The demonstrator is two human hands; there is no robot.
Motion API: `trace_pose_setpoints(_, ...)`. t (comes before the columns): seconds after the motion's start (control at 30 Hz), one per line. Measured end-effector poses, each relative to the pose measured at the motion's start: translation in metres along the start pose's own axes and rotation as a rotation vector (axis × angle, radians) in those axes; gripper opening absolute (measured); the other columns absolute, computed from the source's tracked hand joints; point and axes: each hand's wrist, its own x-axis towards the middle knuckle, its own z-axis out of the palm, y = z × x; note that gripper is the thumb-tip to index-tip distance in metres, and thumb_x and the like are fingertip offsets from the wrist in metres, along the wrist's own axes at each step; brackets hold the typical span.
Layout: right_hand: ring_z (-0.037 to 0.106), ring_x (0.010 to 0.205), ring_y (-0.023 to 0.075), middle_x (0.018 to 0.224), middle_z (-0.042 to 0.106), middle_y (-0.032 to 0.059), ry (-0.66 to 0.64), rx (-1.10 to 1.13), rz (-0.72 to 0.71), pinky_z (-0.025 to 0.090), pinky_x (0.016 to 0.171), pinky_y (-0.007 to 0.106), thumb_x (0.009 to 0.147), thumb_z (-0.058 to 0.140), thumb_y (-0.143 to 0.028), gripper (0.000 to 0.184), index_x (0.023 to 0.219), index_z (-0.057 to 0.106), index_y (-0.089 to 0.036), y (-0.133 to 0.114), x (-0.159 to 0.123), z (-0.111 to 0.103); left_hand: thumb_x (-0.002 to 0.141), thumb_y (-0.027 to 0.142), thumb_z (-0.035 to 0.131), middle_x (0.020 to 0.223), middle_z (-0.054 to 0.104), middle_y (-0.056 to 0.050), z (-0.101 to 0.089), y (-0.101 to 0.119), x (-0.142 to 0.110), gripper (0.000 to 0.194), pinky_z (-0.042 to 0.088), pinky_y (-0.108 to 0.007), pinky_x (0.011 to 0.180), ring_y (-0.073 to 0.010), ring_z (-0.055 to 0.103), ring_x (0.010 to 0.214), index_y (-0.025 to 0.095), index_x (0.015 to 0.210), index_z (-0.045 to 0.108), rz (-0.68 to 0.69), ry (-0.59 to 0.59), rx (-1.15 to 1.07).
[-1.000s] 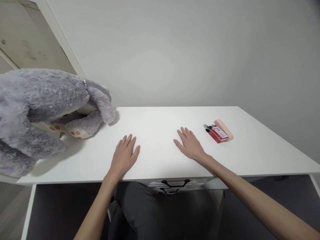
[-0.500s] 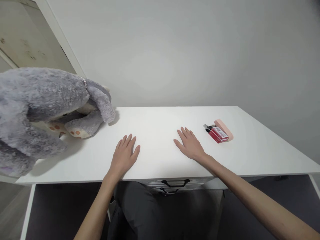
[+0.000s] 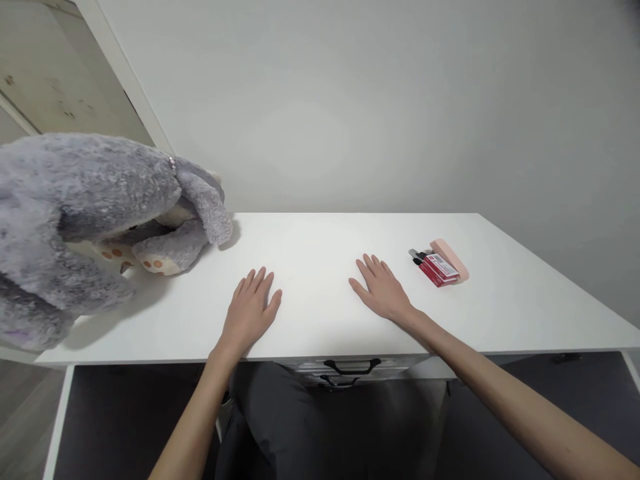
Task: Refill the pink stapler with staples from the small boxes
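My left hand (image 3: 249, 310) lies palm down on the white desk (image 3: 310, 293), fingers spread and holding nothing. Flat on the same top, my right hand (image 3: 381, 290) also has its fingers apart, with nothing in it. To the right of that hand is a small group of items: a red and white box (image 3: 439, 269), a pink case (image 3: 450, 259) behind it, and a black and silver item (image 3: 417, 256) at its left, too small to make out. Neither hand touches them.
A large grey plush toy (image 3: 110, 193) takes up the desk's left end. Behind the desk rises a plain wall (image 3: 320, 113). Below the front edge are drawers with black handles (image 3: 353, 367), and my legs (image 3: 280, 420) are under the desk.
Both hands stay in place on the desk. The whole view has shifted very slightly, with nothing taken hold of or moved.
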Motion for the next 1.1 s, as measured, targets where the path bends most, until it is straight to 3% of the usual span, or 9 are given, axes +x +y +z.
trace_pose_setpoints(0.33, 0.017, 0.166, 0.0359, 0.177, 0.026, 0.0181, 0.011, 0.036, 0.003, 0.014, 0.136, 0.053, 0.11, 0.029, -0.061, 0.079, 0.166, 0.039, -0.006, -0.0015, -0.0011, -0.0003, 0.108, 0.049, 0.039, 0.169, 0.045, -0.012, 0.0024, -0.0011, 0.0, 0.059, 0.03, -0.054, 0.132, -0.0334, 0.034, 0.161, 0.016, 0.154, 0.056, -0.004, 0.017, 0.0)
trace_pose_setpoints(0.73, 0.019, 0.166, 0.0368, 0.176, 0.028, 0.0192, 0.032, 0.062, -0.007, 0.016, 0.135, 0.055, 0.109, 0.032, -0.06, 0.078, 0.165, 0.041, -0.005, -0.0013, -0.0008, 0.0007, 0.109, 0.047, 0.038, 0.17, 0.042, -0.013, 0.0002, 0.0001, 0.0004, 0.062, 0.029, -0.055, 0.132, -0.035, 0.032, 0.162, 0.011, 0.156, 0.054, -0.008, -0.015, 0.007)
trace_pose_setpoints(1.1, 0.02, 0.166, 0.0369, 0.176, 0.03, 0.0166, 0.063, 0.106, -0.008, 0.017, 0.135, 0.058, 0.108, 0.035, -0.06, 0.075, 0.164, 0.043, -0.01, 0.0016, -0.0003, 0.0045, 0.108, 0.049, 0.038, 0.169, 0.044, -0.012, 0.0028, -0.0019, 0.0002, 0.06, 0.03, -0.054, 0.132, -0.0338, 0.034, 0.161, 0.015, 0.154, 0.056, -0.005, 0.013, -0.01)
